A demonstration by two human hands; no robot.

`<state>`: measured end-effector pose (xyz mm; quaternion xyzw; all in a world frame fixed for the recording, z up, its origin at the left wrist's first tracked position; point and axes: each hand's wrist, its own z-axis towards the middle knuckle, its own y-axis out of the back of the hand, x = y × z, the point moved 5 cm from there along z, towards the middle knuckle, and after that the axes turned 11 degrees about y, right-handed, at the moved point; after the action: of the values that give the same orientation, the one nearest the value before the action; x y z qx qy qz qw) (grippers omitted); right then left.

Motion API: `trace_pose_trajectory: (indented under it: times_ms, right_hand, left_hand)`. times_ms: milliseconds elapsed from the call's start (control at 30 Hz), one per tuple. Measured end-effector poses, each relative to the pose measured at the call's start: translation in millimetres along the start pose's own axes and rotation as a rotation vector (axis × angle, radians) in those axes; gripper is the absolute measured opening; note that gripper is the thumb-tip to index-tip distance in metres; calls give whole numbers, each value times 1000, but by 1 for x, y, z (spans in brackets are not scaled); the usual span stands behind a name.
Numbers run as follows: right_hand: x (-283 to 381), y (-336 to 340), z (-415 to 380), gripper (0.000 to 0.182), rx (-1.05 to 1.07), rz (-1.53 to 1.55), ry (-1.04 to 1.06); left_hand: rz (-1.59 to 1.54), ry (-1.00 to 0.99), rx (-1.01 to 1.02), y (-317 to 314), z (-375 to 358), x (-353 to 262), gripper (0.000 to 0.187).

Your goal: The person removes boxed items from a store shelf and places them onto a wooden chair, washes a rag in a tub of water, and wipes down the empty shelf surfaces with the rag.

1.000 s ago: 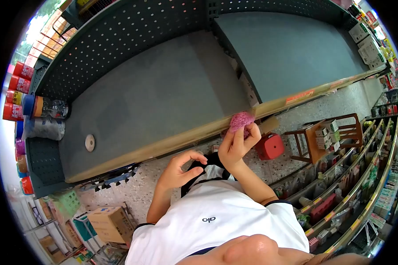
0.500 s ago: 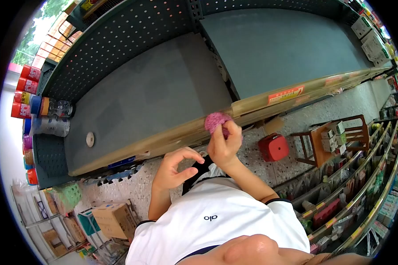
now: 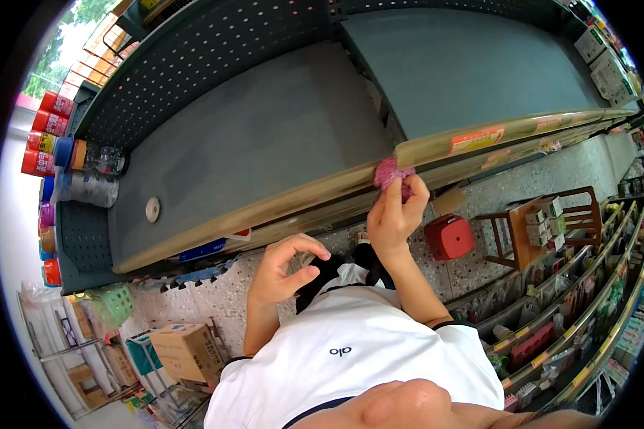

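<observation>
My right hand (image 3: 395, 218) pinches a crumpled pink cloth (image 3: 391, 174) between thumb and fingers. The cloth presses on the tan front edge strip (image 3: 279, 215) of the grey shelf, close to where two shelf boards meet. In front of my body, my left hand (image 3: 285, 269) hangs in the air with fingers curved and thumb apart; nothing is in it. On the left shelf board (image 3: 265, 129) lies a small round white object (image 3: 152, 209).
Bottles and red-capped cans (image 3: 41, 163) crowd the shelf's left end. White boxes (image 3: 612, 75) stand at the far right. A red stool (image 3: 449, 237) and a wooden chair (image 3: 511, 232) are on the floor to the right, a cardboard box (image 3: 187, 354) behind left.
My right hand has slid the pink cloth rightward and slightly up along the shelf edge, to the joint between boards. My left hand has stayed nearly in place.
</observation>
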<state>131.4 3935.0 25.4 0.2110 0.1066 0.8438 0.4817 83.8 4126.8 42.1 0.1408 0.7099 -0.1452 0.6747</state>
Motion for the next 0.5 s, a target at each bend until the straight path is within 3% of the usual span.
trace_pose_trajectory:
  times_ms: [500]
  right_hand:
    - [64, -28, -10, 27, -184, -30, -264]
  left_hand:
    - [-62, -25, 98, 115, -77, 4, 17]
